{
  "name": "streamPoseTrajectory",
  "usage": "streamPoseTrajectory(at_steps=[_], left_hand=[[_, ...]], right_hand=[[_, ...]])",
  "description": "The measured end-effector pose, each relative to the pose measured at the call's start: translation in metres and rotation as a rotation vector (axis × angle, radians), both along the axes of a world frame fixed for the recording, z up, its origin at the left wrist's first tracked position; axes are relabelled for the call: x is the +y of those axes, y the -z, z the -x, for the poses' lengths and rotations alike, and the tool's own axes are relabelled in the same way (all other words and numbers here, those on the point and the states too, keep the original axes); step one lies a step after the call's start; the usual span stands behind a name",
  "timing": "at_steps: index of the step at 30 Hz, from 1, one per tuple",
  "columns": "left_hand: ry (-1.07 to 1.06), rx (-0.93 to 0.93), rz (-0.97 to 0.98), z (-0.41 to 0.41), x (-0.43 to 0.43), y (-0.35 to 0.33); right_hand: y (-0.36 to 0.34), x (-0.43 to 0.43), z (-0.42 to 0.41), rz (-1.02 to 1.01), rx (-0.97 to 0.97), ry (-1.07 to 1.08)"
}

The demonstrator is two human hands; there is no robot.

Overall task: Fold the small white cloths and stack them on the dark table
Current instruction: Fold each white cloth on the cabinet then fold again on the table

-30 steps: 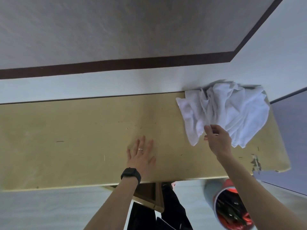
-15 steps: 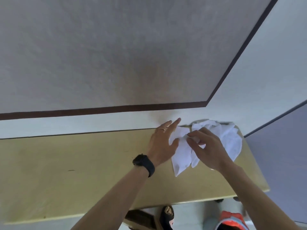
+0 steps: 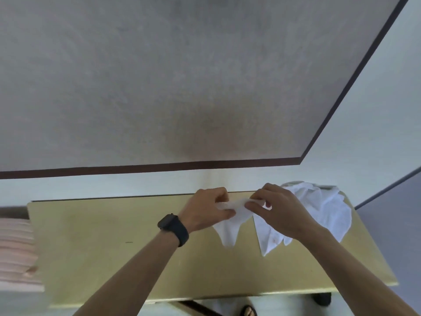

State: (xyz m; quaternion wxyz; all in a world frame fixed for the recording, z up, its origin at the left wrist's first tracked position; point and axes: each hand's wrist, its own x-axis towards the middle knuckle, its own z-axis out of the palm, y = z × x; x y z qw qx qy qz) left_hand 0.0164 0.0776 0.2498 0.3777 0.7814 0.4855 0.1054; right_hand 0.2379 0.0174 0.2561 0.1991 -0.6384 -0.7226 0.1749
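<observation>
Table [image 3: 95, 252] tan, grey wall [image 3: 159, 87] beyond; cloth [image 3: 228, 233] held above.

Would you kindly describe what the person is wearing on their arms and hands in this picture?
Both forearms are bare, with no sleeves in view. The left hand has a black watch with a rectangular face and a wide dark strap on its wrist. The right hand and its wrist show nothing worn. There are no gloves, and this view does not show whether a ring is worn.
</observation>
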Motion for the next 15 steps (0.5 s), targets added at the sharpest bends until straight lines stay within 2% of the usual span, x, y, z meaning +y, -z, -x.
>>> streamPoseTrajectory(at_steps=[5, 8, 13, 15], left_hand=[[0.015, 0.03, 0.069, 0.041, 0.0, -0.013], [-0.028, -0.018, 0.135, 0.057, 0.004, -0.016], [-0.06, -0.009, 0.011, 0.078, 0.009, -0.016], [-0.02, 0.067, -0.073, 0.086, 0.01, -0.014]], right_hand=[[-0.003, 0.006, 0.03, -0.042, -0.049, -0.071], [-0.004, 0.008, 0.045, -0.058, -0.056, -0.088], [-0.006, 0.009, 0.06, -0.026, -0.075, -0.107], [-0.007, 0.01, 0.062, -0.015, -0.097, -0.121]])
